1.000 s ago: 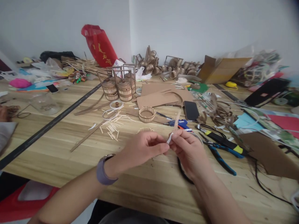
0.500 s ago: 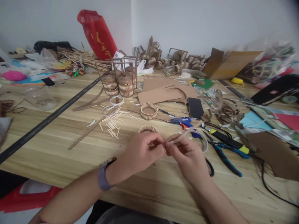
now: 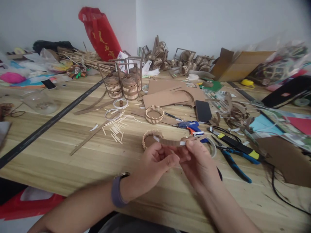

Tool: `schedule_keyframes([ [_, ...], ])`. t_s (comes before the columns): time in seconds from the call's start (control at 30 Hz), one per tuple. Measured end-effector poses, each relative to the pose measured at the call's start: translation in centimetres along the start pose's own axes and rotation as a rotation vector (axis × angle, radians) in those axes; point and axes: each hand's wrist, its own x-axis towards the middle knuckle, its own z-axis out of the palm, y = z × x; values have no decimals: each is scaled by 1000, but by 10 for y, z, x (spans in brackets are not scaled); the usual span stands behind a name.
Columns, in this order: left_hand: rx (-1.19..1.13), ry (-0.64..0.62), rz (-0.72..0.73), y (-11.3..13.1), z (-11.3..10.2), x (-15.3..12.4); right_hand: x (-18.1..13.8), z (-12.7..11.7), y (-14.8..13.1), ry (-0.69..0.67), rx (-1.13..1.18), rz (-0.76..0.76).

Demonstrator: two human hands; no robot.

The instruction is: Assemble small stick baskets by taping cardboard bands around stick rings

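Observation:
A short brown cardboard strip (image 3: 170, 142) with white patches near both ends is stretched out between my hands. My right hand (image 3: 200, 158) pinches its right part between thumb and fingers. My left hand (image 3: 152, 165), with a watch on its wrist, has its fingers curled at the strip's lower edge; the strip's left end sticks out beyond them. Just past my left hand sits a small round basket (image 3: 147, 139) ringed with short light sticks, partly hidden by the strip and hand. A second such basket (image 3: 155, 116) stands farther back.
Loose short sticks (image 3: 116, 132) lie left of the baskets. To the right are a blue glue gun (image 3: 190, 125), a white tape roll (image 3: 213, 147), a utility knife (image 3: 236, 145), blue-handled pliers (image 3: 235, 166) and a phone (image 3: 203, 111). Lidded baskets (image 3: 130, 88) and cardboard sheets (image 3: 161, 98) stand behind.
My hands have shifted from a close pinch together to holding the strip stretched out, its white patches now showing. More of the near basket is uncovered.

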Motion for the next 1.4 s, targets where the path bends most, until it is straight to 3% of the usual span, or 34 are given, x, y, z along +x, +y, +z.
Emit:
schedule_keyframes([
  [0.27, -31, 146, 55, 6, -3, 5, -2, 3, 18, -43, -34, 44],
  [0.43, 1, 275, 52, 17, -8, 13, -8, 4, 18, -210, -491, 43],
  [0.5, 14, 309, 27, 18, -11, 16, -14, 4, 15, -266, -760, -93],
  [0.57, 51, 313, 4, 16, -13, 17, -20, 3, 9, -278, -993, -404],
  [0.67, 138, 270, -19, 8, -15, 15, -20, -2, -2, -140, -1232, -887],
  [0.73, 201, 229, -34, 5, -14, 13, -15, -5, -7, -28, -1351, -985],
  [0.9, 345, 157, 3, 5, -12, 9, -2, -10, -8, -124, -1423, -793],
  [1.0, 439, 138, 53, 6, -12, 8, -2, -10, -7, -126, -1403, -752],
  [1.27, 677, 93, 168, 11, -14, 4, -3, -7, -13, -116, -1134, -403],
  [1.4, 674, 57, 177, 15, -14, 4, -2, -12, -17, -107, -1007, -246],
])
